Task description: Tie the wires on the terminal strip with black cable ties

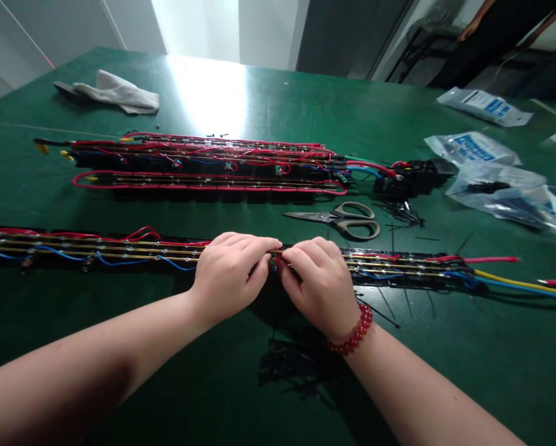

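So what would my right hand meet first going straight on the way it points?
Probably your bare left hand, just ahead over the long black strip with red and blue wires; exact depth is unclear.

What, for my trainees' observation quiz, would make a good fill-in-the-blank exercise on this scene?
1. The right hand has a red beaded ____ at its wrist.
2. A pair of ____ lies between the near wired strip and the far wired assembly.
3. The tabletop is coloured ____.

Missing words: bracelet; scissors; green.
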`<control>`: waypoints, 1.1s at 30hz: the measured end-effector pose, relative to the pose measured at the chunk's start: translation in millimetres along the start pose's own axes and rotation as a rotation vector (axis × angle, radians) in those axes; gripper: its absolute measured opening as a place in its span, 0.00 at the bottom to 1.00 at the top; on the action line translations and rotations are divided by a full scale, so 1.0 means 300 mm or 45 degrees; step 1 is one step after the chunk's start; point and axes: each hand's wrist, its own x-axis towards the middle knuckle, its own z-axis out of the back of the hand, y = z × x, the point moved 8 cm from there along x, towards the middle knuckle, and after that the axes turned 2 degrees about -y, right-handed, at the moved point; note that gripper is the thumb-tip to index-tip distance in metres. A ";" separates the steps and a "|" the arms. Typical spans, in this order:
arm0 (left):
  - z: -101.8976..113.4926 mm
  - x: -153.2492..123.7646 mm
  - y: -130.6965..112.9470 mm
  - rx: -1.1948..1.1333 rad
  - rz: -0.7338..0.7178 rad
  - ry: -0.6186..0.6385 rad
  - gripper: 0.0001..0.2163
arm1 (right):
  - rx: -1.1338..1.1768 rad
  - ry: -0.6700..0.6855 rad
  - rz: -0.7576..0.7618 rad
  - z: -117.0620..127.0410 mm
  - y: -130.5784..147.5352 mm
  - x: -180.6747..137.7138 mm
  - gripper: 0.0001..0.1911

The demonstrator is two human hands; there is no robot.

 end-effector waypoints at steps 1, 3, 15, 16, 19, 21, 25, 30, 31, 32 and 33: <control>0.000 0.000 -0.001 0.006 -0.006 0.002 0.10 | 0.020 -0.006 -0.022 0.001 -0.005 0.001 0.09; -0.002 0.000 -0.003 0.005 -0.020 0.008 0.11 | 0.055 -0.015 -0.053 0.001 -0.013 0.002 0.09; -0.006 0.002 0.002 0.009 0.018 0.058 0.13 | 0.174 -0.065 -0.127 0.006 -0.037 0.005 0.06; -0.007 0.002 0.002 0.012 0.019 0.064 0.13 | 0.175 -0.065 -0.131 0.006 -0.038 0.005 0.06; -0.008 0.001 0.003 0.017 0.018 0.072 0.12 | 0.177 -0.060 -0.132 0.006 -0.038 0.006 0.06; -0.008 0.000 0.003 0.021 0.013 0.071 0.12 | 0.179 -0.054 -0.125 0.006 -0.037 0.007 0.06; -0.008 -0.001 0.004 0.017 0.008 0.070 0.12 | 0.182 -0.061 -0.121 0.008 -0.036 0.006 0.06; -0.009 0.001 0.003 0.008 0.011 0.068 0.12 | 0.201 -0.060 -0.153 0.006 -0.042 0.003 0.06; -0.009 0.001 0.002 0.006 0.006 0.067 0.12 | 0.206 -0.059 -0.156 0.005 -0.043 0.003 0.06; -0.009 0.001 0.001 0.004 0.001 0.068 0.12 | 0.210 -0.059 -0.156 0.005 -0.043 0.003 0.05; -0.010 0.002 -0.001 0.001 -0.006 0.069 0.12 | 0.211 -0.061 -0.154 0.006 -0.043 0.004 0.05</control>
